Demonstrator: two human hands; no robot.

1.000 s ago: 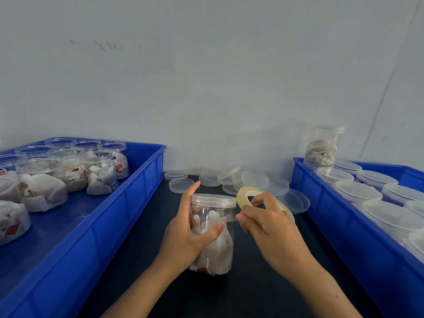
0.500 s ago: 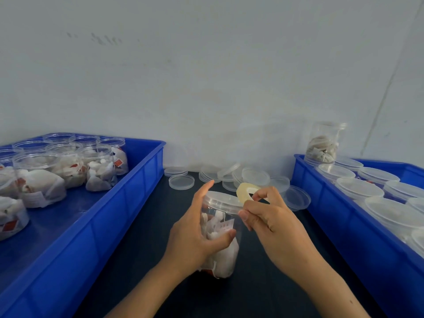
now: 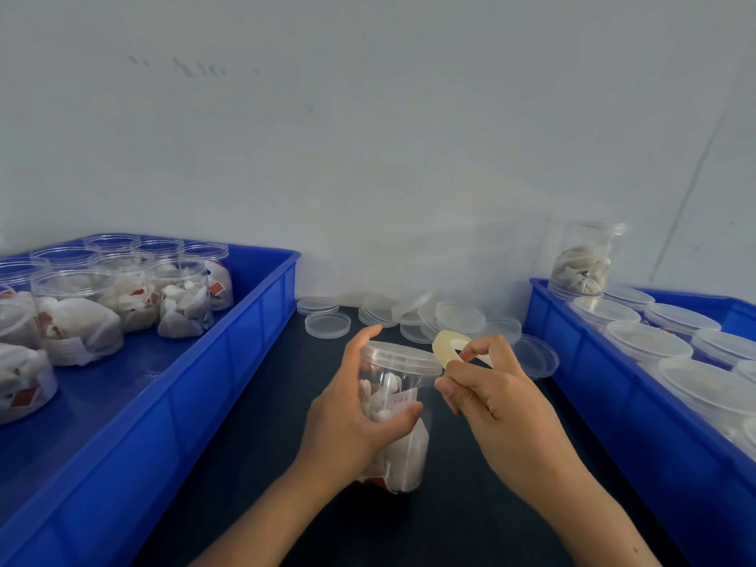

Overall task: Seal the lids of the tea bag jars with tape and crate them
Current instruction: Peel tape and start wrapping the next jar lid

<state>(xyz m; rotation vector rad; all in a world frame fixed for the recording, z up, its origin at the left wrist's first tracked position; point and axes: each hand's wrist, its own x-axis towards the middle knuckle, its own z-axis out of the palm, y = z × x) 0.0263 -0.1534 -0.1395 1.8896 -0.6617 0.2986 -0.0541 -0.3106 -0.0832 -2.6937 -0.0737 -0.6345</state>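
A packing bench: blue crates (image 3: 262,321) of jars (image 3: 184,296), loose lids (image 3: 458,317), bare wall (image 3: 368,137).

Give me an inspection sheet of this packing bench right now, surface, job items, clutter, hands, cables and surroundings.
Surface: dark tabletop between two crates.
Job's things: lidded jar of tea bags, tilted; tape roll at its lid rim; left blue crate holds open jars; right blue crate holds lidded jars.
Clutter: loose clear lids by the wall.
Hands: left hand grips the jar; right hand pinches the tape roll.
Cables: nothing seen.
Surroundings: pale wall.
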